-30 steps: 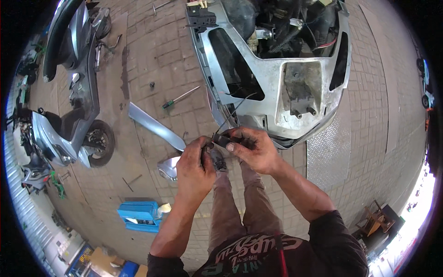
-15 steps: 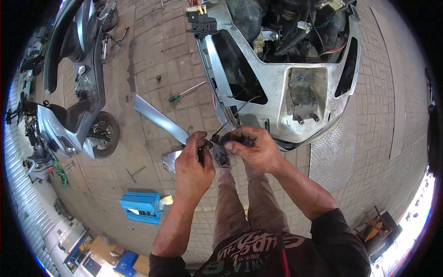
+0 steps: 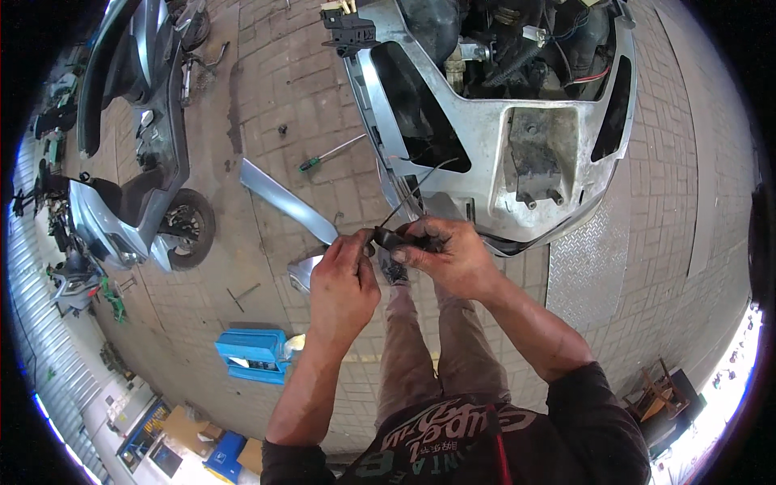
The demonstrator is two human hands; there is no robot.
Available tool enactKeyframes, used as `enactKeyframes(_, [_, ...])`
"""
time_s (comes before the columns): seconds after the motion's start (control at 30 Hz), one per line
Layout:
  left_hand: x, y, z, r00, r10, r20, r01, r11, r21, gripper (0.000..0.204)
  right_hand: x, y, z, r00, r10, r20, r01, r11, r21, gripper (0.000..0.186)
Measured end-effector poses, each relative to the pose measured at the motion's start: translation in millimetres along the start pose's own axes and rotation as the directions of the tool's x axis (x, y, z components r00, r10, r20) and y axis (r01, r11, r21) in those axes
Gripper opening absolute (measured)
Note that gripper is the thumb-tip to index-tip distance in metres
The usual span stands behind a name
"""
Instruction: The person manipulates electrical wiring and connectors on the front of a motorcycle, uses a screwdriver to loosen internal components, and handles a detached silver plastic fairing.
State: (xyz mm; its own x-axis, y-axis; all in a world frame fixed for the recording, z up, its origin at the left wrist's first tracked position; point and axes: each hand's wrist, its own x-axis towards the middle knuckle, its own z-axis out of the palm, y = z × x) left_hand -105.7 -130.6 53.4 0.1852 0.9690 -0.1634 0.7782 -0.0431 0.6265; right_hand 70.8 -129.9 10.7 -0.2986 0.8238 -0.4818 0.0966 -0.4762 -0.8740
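In front of my legs, both hands meet around a small black part (image 3: 388,238), its exact kind hidden by the fingers. My right hand (image 3: 454,260) pinches it between thumb and curled fingers. At its left end, my left hand (image 3: 343,283) has its thumb and fingertips pressed together; whether they grip the part itself or something smaller is hidden. A thin dark cable (image 3: 411,199) rises from the part toward the silver scooter body (image 3: 481,133). That body stands just beyond my hands, its upper opening showing hoses and wires.
A long silver trim panel (image 3: 283,200) and a green-handled screwdriver (image 3: 311,164) lie on the paving at left. Nearby are a blue toolbox (image 3: 255,354) and another scooter (image 3: 133,178). A metal tread plate (image 3: 588,263) lies right of the scooter body.
My left fingertips have closed in on the black part, and more of it shows between my hands. The whole view has shifted slightly.
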Motion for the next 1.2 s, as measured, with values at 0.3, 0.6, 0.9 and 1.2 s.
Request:
enactKeyframes(0.3, [26, 8, -20, 0.857, -0.346, 0.382, 0.495, 0.759, -0.423, 0.015, -5, 12, 2, 0.982, -0.185, -0.039, 0.186, 0.982, 0.031, 0.030])
enactKeyframes(0.6, [8, 13, -6, 0.955, -0.254, 0.152, 0.292, 0.896, -0.336, 0.012, -2, 21, 15, 0.894, -0.381, -0.234, 0.362, 0.924, -0.121, 0.026])
enactKeyframes(0.9, [-8, 20, 12, 0.987, -0.038, -0.159, 0.017, 0.991, -0.130, 0.016, -13, -16, 36, 0.941, -0.173, -0.291, 0.302, 0.818, 0.489, 0.039])
enactKeyframes(1.2, [-10, 20, 10, 0.944, 0.287, -0.164, -0.239, 0.935, 0.261, 0.026, -1, -16, 44, 0.891, -0.243, -0.384, 0.408, 0.800, 0.440, 0.033])
